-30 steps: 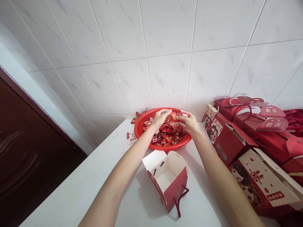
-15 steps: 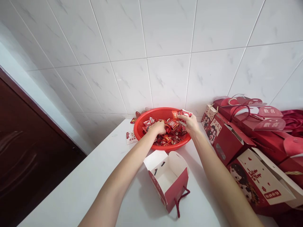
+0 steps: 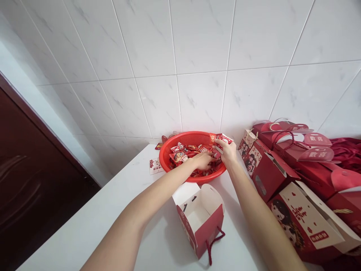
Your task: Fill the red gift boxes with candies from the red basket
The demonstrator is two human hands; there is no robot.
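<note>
card (image 3: 155, 166): where the tabletop (image 3: 121, 199) nears its far-left corner, lies flat; print too small
basket (image 3: 161, 156): far edge, long axis left-right; wrapped candies (image 3: 180, 156) inside, brands unclear
left hand (image 3: 203, 161): mine, fingers partly spread among candies; can't tell if gripping
open box (image 3: 209, 226): nearer me than basket, closer to left hand
right hand (image 3: 229, 150): I pinch packets (image 3: 225, 139) at basket's right rim
red boxes (image 3: 266, 175): right edge, "囍", "歡喜"

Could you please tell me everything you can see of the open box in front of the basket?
The box looks like folded card, red outside and white inside. It stands on the white table, flaps open, interior apparently empty. A dark red cord handle hangs outside. Neither the left hand nor the right hand touches it.
</note>
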